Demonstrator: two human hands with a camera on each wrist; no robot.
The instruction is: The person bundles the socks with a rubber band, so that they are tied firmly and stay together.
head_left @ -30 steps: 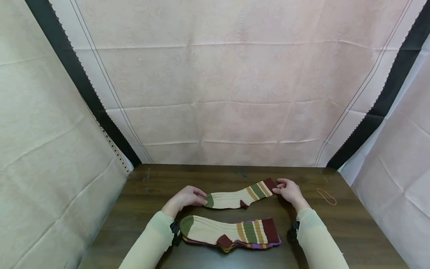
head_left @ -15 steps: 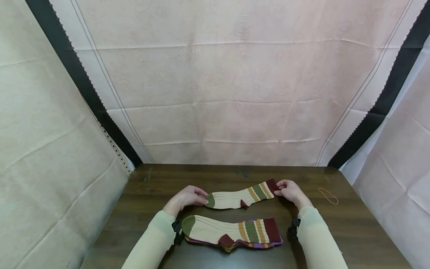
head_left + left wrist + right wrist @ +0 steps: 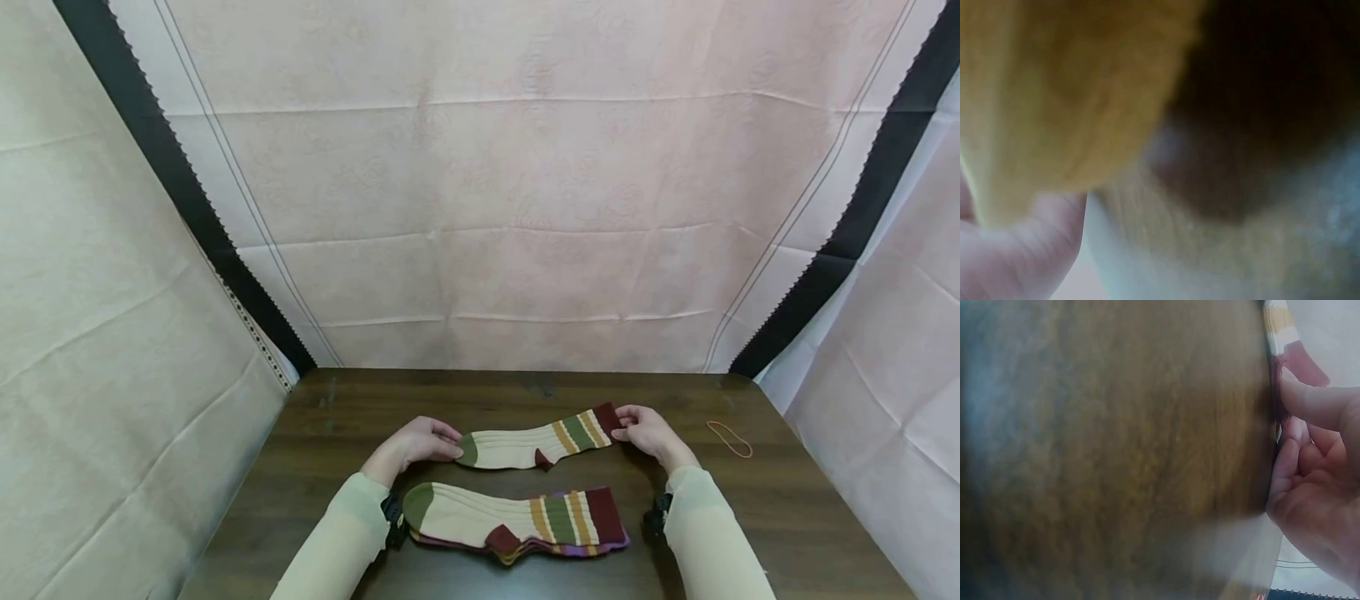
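A cream sock with a green toe, striped leg and maroon cuff lies at a slant on the brown table. At its toe, my left hand pinches the green tip. My right hand holds the maroon cuff at the other end; the right wrist view shows the thumb pressed on that cuff. Nearer to me lies a stack of socks, a matching cream one on top, with purple and mustard edges showing below. In the left wrist view, a blurred mustard fabric hides most of the hand.
A thin yellowish rubber band lies on the table to the right of my right hand. Pale fabric walls enclose the table at the back and both sides. The sock stack sits between my forearms.
My right fingers have drawn in on the cuff, and the cuff end has shifted very slightly right. The left hand and the sock stack stay essentially where they were.
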